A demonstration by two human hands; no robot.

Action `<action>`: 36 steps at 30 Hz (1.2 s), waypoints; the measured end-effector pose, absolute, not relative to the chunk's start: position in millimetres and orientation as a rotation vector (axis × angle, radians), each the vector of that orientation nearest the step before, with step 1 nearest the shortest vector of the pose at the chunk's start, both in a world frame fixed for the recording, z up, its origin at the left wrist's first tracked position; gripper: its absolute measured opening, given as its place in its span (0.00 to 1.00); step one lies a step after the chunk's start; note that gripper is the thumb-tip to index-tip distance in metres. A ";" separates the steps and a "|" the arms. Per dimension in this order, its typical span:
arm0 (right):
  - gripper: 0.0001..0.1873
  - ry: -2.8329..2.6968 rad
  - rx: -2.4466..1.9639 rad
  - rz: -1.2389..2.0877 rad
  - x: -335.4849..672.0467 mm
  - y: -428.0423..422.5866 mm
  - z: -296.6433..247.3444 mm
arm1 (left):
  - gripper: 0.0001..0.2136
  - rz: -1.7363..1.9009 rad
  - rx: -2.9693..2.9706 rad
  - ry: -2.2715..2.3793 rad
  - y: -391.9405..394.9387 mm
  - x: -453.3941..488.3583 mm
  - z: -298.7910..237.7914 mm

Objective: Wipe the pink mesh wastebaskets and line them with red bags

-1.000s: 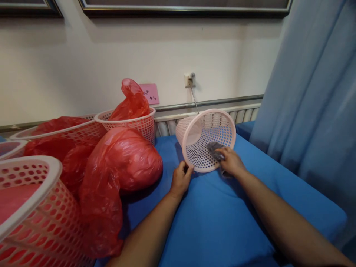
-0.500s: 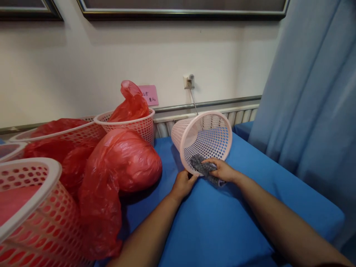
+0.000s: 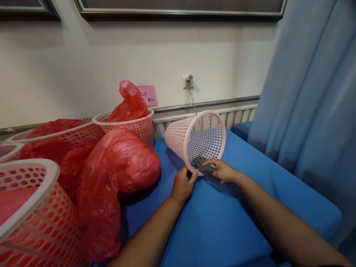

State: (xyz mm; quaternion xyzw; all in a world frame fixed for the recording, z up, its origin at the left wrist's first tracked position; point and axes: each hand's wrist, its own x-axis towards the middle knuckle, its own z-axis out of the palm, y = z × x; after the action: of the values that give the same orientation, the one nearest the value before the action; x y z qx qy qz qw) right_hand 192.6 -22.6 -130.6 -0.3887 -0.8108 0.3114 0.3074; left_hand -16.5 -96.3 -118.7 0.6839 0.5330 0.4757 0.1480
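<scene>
A pink plastic basket [image 3: 178, 135] with a holed wall lies on its side on the blue-covered table [image 3: 211, 222], its mouth turned toward me and to the right. My left hand [image 3: 183, 183] is closed on the lower left of its rim, thumb on the near edge. In my right hand [image 3: 221, 170] is a crumpled dark grey cloth [image 3: 201, 165], pinched between thumb and fingers and pressed against the inside of the lower rim. Part of the cloth hangs over the rim below my fingers.
To the left, a full red plastic bag [image 3: 136, 159] lies beside several pink baskets, among them a near one [image 3: 52, 178] and a far one [image 3: 122, 121], holding red bags. Behind are a radiator [image 3: 236, 118], a pipe and a plugged socket [image 3: 187, 82]. A blue curtain [image 3: 303, 92] hangs at right.
The basket has turned, its mouth now facing more to the right and its base swung left. The cloth has shifted slightly along the lower rim with my right hand. My left hand keeps its hold.
</scene>
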 end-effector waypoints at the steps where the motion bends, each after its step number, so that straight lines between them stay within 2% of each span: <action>1: 0.29 -2.111 -0.940 0.989 187.6 -25.6 -130.7 | 0.10 1.326 1.965 1.535 -95.7 -17.0 -120.6; 3: 0.30 -2.025 -0.823 1.255 183.3 -27.7 -130.4 | 0.09 1.243 1.953 1.530 -93.6 -18.8 -124.2; 5: 0.30 -2.004 -0.838 1.244 186.4 -24.6 -129.3 | 0.08 1.197 1.935 1.506 -91.2 -21.1 -125.6; 7: 0.31 -2.019 -0.954 0.969 196.2 -17.4 -127.2 | 0.08 1.239 1.913 1.490 -89.7 -23.6 -123.2; 10: 0.32 -1.891 -1.262 0.457 217.9 -3.8 -123.3 | 0.09 1.508 1.888 1.534 -90.6 -26.9 -113.8; 12: 0.31 -1.780 -1.415 0.344 229.1 2.9 -122.5 | 0.10 1.695 1.864 1.550 -92.7 -27.4 -108.1; 14: 0.28 -1.786 -1.435 0.408 231.1 4.7 -124.5 | 0.09 1.710 1.865 1.530 -94.7 -25.5 -107.2; 18: 0.25 -1.986 -1.211 0.644 205.4 -7.0 -133.4 | 0.08 1.318 1.934 1.446 -93.4 -18.9 -122.5; 20: 0.27 -2.053 -1.082 0.748 188.5 -15.6 -136.4 | 0.07 1.193 1.919 1.431 -89.6 -18.1 -131.5; 24: 0.31 -2.102 -0.890 0.849 178.4 -22.1 -134.3 | 0.09 1.227 1.875 1.447 -84.0 -22.5 -133.4; 26: 0.31 -2.079 -0.974 0.716 190.5 -17.2 -129.7 | 0.10 1.301 1.873 1.457 -85.3 -24.3 -127.0; 31: 0.30 -1.894 -1.547 0.142 234.4 2.3 -122.4 | 0.11 1.529 1.967 1.582 -94.2 -23.8 -111.9; 36: 0.24 -2.185 -1.395 0.219 221.0 -6.8 -128.1 | 0.09 1.566 2.037 1.587 -95.1 -23.9 -107.7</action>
State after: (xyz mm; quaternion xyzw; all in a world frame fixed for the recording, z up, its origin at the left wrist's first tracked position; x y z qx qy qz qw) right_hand 221.0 -6.8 -128.1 -0.5167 -0.8094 0.0812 0.2670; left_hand -23.9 -95.1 -107.7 0.6732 0.5246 0.5175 0.0607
